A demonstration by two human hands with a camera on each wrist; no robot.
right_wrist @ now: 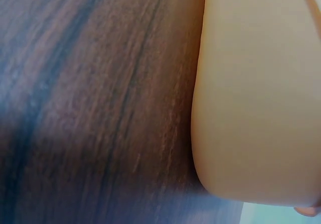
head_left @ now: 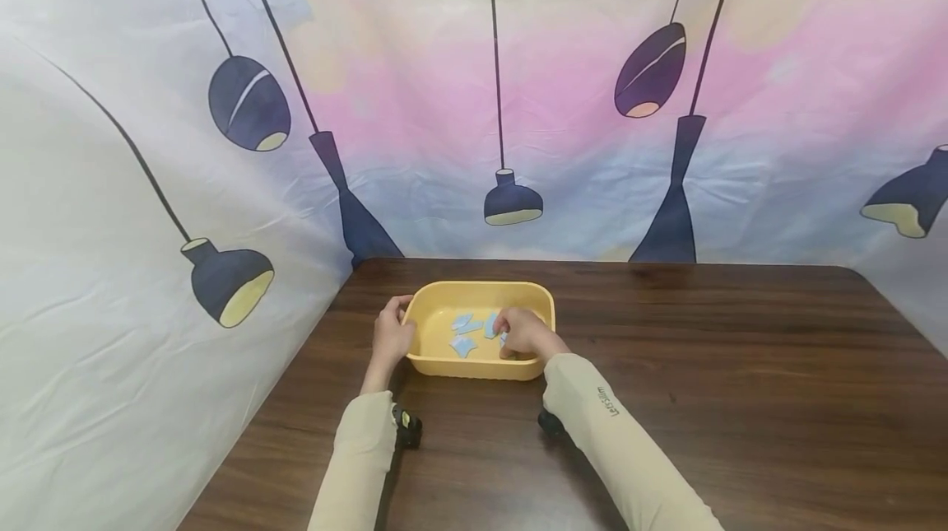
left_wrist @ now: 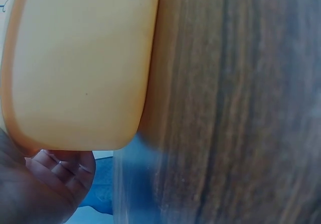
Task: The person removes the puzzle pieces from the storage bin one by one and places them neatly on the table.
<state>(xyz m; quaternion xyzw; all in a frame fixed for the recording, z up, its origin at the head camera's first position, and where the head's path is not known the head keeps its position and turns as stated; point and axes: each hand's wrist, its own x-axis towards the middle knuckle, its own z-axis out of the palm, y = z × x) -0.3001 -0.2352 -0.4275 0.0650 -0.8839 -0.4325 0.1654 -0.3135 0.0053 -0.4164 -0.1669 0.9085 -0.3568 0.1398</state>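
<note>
A yellow rectangular tub (head_left: 444,366) with rounded corners sits on the table. Inside it lie several flat, jagged light blue pieces (head_left: 463,346), some with whitish patches. My left hand (head_left: 391,335) holds the tub's left end, thumb at the rim and fingers round the outside; the left wrist view shows curled fingers (left_wrist: 65,171) beyond the tub wall. My right hand (head_left: 527,332) reaches over the right end into the tub, bent fingers down at the pieces on that side. Whether it pinches one is hidden. In the right wrist view the tub wall blocks nearly the whole hand.
The dark brown wooden table (head_left: 704,383) extends far to the right of the tub. Behind it hangs a pale cloth backdrop (head_left: 578,136) printed with dark lamps. Both forearms wear light sleeves (head_left: 615,440), with a black wrist camera (head_left: 407,426) on the left.
</note>
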